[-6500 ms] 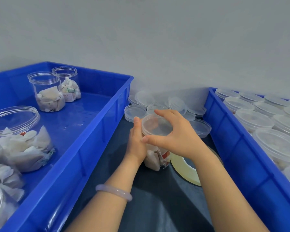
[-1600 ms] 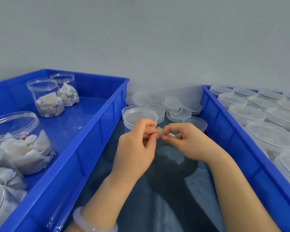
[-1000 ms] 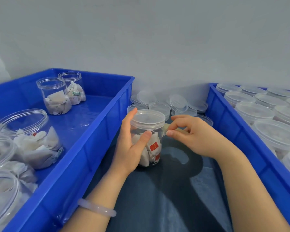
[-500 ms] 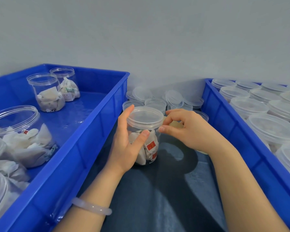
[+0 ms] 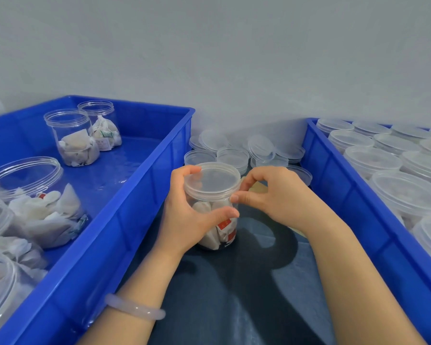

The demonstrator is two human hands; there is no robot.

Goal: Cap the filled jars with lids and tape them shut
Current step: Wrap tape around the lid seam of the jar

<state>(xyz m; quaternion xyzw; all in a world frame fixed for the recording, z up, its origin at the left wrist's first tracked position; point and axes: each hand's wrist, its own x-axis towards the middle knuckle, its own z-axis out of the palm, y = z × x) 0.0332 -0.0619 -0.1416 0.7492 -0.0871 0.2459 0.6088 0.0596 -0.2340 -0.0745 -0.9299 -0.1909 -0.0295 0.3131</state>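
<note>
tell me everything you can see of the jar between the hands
The jar is clear round plastic, upright on the dark mat between two blue bins. A clear lid caps it. White packets with red labels fill it partway. The left hand grips its side; the right hand pinches at the lid's right edge.

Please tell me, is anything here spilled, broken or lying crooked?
Nothing is spilled or visibly broken. The jar, gripped by the left hand, stands upright with its lid level. Only the loose lids behind it lie in an untidy heap, a few tilted against each other.
</note>
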